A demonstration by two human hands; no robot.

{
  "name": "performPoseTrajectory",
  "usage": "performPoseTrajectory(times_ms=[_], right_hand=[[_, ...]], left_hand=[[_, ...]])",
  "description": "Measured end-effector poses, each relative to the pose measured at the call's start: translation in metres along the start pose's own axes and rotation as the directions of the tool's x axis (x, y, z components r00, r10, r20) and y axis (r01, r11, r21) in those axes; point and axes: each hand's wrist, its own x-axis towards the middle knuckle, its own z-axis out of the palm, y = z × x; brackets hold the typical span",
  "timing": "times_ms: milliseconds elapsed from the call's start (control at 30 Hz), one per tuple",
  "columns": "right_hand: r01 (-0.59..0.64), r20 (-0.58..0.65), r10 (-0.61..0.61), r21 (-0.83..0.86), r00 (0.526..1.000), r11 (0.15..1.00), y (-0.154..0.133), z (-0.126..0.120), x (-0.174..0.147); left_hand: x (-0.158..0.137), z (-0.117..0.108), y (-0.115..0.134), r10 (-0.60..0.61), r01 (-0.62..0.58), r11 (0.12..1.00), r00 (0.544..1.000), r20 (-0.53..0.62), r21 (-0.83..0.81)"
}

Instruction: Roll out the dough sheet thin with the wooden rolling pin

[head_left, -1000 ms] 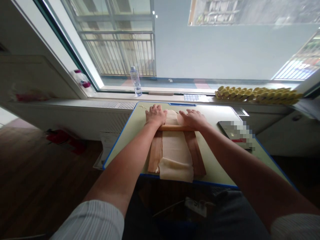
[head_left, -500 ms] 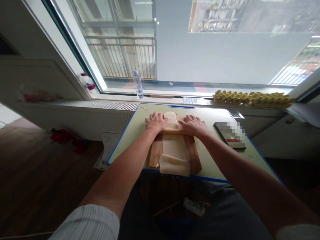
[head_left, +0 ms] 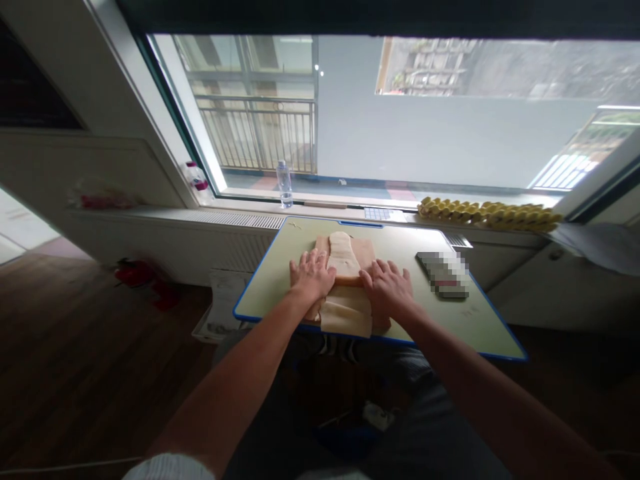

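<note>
A strip of pale dough (head_left: 343,253) lies lengthwise over a wooden board (head_left: 367,249), and its near end hangs over the table's front edge. Across the dough lies a wooden rolling pin (head_left: 349,281). My left hand (head_left: 313,275) rests palm down on the pin's left part, its fingers stretched forward and apart. On the right part lies my right hand (head_left: 389,287), also palm down with spread fingers. Both hands hide the ends of the pin. Dough shows between the hands, on either side of the pin.
The small table (head_left: 270,267) has a blue edge. A dark, partly blurred flat object (head_left: 443,275) lies on its right. Behind, a water bottle (head_left: 285,185) and yellow egg trays (head_left: 487,213) stand on the windowsill. A fire extinguisher (head_left: 135,273) stands at floor level to the left.
Both hands and the rolling pin have moved back toward me along the dough. More of the dough's far part shows now. The head view has tilted up and shifted slightly.
</note>
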Motion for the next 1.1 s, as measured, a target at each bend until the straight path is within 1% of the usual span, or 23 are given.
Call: performPoseTrajectory(times_ms=[167, 233, 300, 367, 433, 500, 567, 700, 833, 933, 1100], right_hand=[[0.015, -0.004, -0.015, 0.012, 1.000, 1.000, 0.000, 0.001, -0.035], [0.011, 0.001, -0.011, 0.023, 1.000, 1.000, 0.000, -0.003, -0.044], [0.027, 0.011, -0.027, 0.026, 1.000, 0.999, -0.002, -0.009, -0.045], [0.044, 0.005, -0.044, 0.025, 0.999, 0.999, -0.003, -0.014, -0.040], [0.046, -0.020, -0.045, 0.022, 0.999, 0.999, -0.005, -0.015, -0.031], [0.041, -0.033, -0.040, 0.014, 0.999, 0.999, -0.006, -0.012, -0.021], [0.044, -0.016, -0.044, -0.001, 0.999, 0.999, -0.006, -0.007, -0.016], [0.051, -0.017, -0.051, -0.028, 0.999, 0.998, -0.006, 0.001, -0.022], [0.075, -0.061, -0.078, -0.044, 0.995, 0.996, -0.007, 0.002, -0.033], [0.079, -0.067, -0.083, -0.056, 0.994, 0.995, -0.008, 0.002, -0.034], [0.074, -0.060, -0.078, -0.062, 0.995, 0.995, -0.007, 0.000, -0.021]], left_hand=[[-0.041, -0.001, -0.005, 0.052, -0.052, 0.999, 0.998, -0.035, -0.014], [-0.054, -0.004, -0.007, 0.063, -0.065, 0.998, 0.996, -0.064, -0.019], [-0.061, -0.007, -0.008, 0.069, -0.071, 0.997, 0.994, -0.080, -0.030], [-0.060, -0.011, -0.008, 0.066, -0.071, 0.995, 0.994, -0.089, -0.063], [-0.053, -0.013, -0.009, 0.036, -0.051, 0.992, 0.991, -0.128, -0.117], [-0.041, -0.014, -0.009, -0.009, -0.020, 0.988, 0.983, -0.185, -0.155], [-0.029, -0.013, -0.009, -0.035, 0.004, 0.989, 0.978, -0.206, -0.149], [-0.019, -0.008, -0.008, -0.012, 0.004, 0.998, 0.991, -0.135, -0.056], [-0.024, -0.006, -0.009, 0.086, -0.085, 0.996, 0.996, -0.033, 0.007], [-0.025, -0.006, -0.012, 0.116, -0.116, 0.993, 0.992, 0.045, 0.003], [-0.013, -0.001, -0.016, 0.113, -0.114, 0.994, 0.992, 0.059, -0.001]])
